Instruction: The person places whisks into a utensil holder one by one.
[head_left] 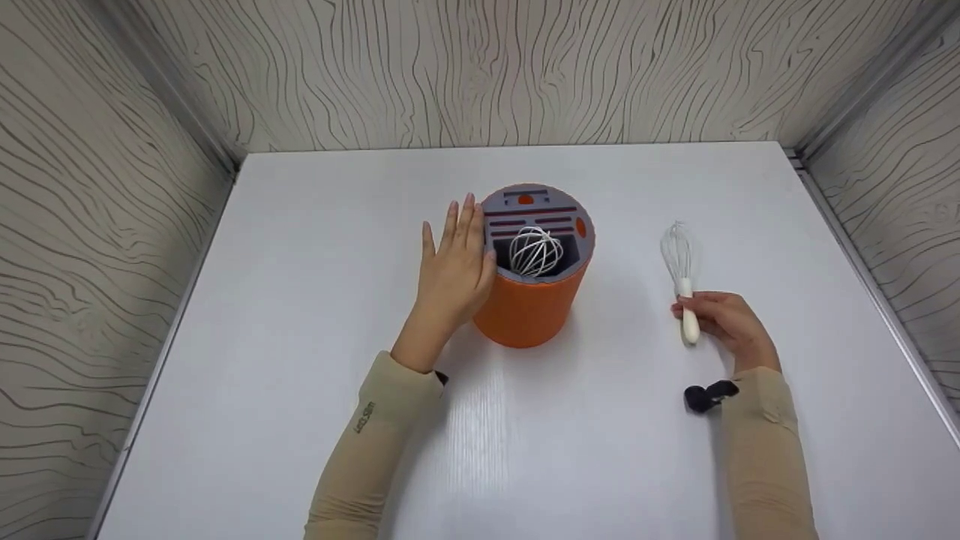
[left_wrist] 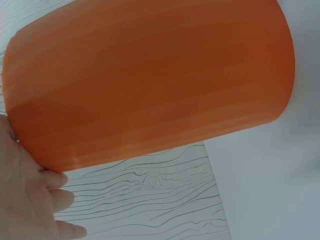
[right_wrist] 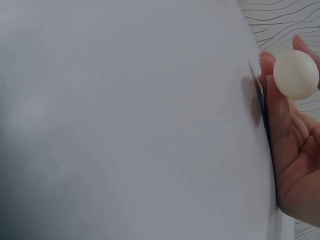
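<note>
Whisk [head_left: 683, 287] pinched by right hand [head_left: 729, 324]; left hand [head_left: 455, 276], fingers straight, touches orange holder [head_left: 526, 313] containing another whisk [head_left: 535, 253]

Two whisks [head_left: 535, 252] [head_left: 683, 286], one orange holder [head_left: 525, 315], two hands [head_left: 454, 277] [head_left: 729, 321]

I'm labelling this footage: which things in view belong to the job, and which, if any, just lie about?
Likely the job: white balloon whisk, held by right hand; orange utensil holder, touched by left hand; second whisk inside it.
Surroundings only: white table; wood-grain-patterned walls.
</note>
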